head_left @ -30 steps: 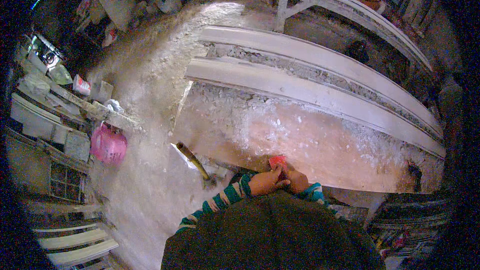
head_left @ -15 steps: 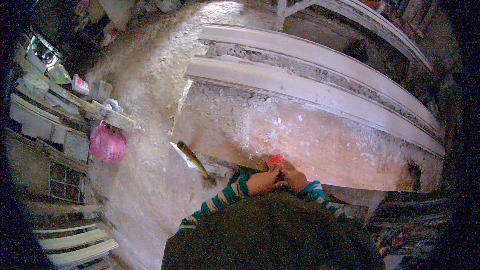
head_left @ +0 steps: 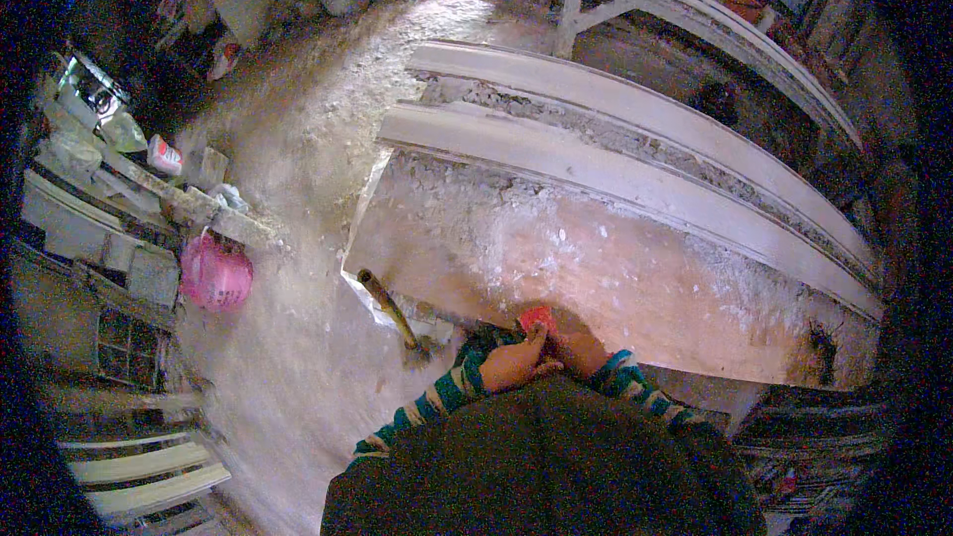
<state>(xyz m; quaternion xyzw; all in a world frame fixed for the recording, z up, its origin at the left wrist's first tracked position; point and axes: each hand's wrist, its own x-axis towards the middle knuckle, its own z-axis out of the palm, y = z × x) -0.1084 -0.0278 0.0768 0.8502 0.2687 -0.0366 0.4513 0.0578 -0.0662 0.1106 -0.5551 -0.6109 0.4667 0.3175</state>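
Note:
A small, flat-looking red piece (head_left: 536, 319) is between my two hands at the near edge of the workbench; I cannot make out its kind. My left hand (head_left: 510, 365) is closed, its thumb and fingers pinching the lower part of the piece. From the other side, my right hand (head_left: 579, 343) meets it with curled fingers, partly hidden and blurred. Under and beyond both hands spreads the brownish workbench top (head_left: 615, 288), smeared with white dust and flakes. Striped green and cream sleeves cover both my forearms.
Two long white moulded strips (head_left: 536, 134) lie along the far side of the bench. An upright pole (head_left: 387, 308) stands off its left end. A pink bag (head_left: 215, 273) hangs at the left beside cluttered boards. Behind is another long bench (head_left: 695, 15).
The red piece and my hands have shifted slightly left along the bench edge. My right hand's fingers lie a little lower. The whole view has turned slightly.

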